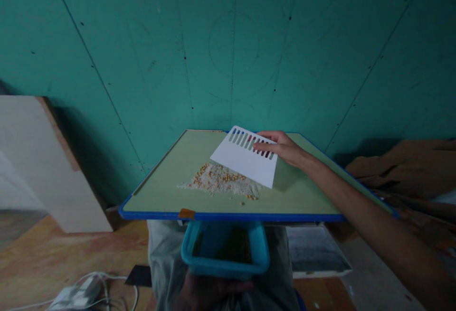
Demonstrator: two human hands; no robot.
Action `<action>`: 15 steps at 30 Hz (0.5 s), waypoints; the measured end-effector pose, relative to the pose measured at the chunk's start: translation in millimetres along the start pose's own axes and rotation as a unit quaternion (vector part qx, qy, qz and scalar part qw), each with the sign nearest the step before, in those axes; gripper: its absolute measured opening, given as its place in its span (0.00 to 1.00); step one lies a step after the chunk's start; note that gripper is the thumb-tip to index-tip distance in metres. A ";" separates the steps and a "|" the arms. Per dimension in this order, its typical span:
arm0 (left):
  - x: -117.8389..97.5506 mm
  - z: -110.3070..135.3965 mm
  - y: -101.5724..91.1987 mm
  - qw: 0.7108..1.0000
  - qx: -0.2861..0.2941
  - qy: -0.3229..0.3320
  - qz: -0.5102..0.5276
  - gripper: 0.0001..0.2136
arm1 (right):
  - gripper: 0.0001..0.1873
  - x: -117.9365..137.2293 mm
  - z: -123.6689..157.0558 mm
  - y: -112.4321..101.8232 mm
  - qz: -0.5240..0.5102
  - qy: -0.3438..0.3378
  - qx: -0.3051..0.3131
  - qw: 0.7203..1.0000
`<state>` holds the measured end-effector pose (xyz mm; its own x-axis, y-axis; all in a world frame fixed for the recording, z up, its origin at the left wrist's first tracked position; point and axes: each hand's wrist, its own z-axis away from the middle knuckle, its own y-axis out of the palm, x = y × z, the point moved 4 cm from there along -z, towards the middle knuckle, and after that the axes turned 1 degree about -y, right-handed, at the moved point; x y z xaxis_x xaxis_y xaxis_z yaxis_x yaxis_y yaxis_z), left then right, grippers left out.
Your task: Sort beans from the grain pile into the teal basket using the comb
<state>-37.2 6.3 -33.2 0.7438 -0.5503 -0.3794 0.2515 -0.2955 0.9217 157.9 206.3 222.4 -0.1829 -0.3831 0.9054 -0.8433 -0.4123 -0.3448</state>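
My right hand [278, 147] grips a flat white slotted scraper [245, 163] by its slotted end, fingers showing through the slots. The scraper is tilted, its plain edge just above or behind a spread pile of white rice-like grains with yellow kernels [219, 179]. This pile lies on a pale green tabletop [160, 178] with a blue rim. Below the front edge, in shadow, my left hand [213, 289] holds a blue plastic container [228, 269] from underneath. The inside of the container is dark, and I cannot make out what it holds.
A green wall [228, 54] stands behind the table. A pale board [46, 168] leans at the left, and brown cardboard [409, 166] lies at the right. White cables and a power strip [78, 294] are on the floor. Orange tape [187, 213] marks the table's front edge.
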 end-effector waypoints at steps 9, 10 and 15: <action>11.7 -8.2 -17.3 1.000 -0.013 -0.011 -0.009 0.27 | 0.14 36.0 -0.3 32.7 0.072 -0.116 0.033 0.990; 11.9 -6.7 -23.3 1.000 -0.022 -0.013 -0.018 0.25 | 0.13 33.9 2.8 35.6 0.076 -0.115 0.041 0.990; 9.0 1.4 -48.6 0.985 -0.100 -0.035 -0.136 0.22 | 0.13 24.9 11.5 39.1 0.095 -0.107 0.060 0.988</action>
<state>-43.6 14.6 -81.5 0.5888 -0.5267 -0.6131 0.5579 -0.2841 0.7798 126.1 171.2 228.6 -0.2098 -0.6237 0.7530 -0.7353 -0.4070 -0.5419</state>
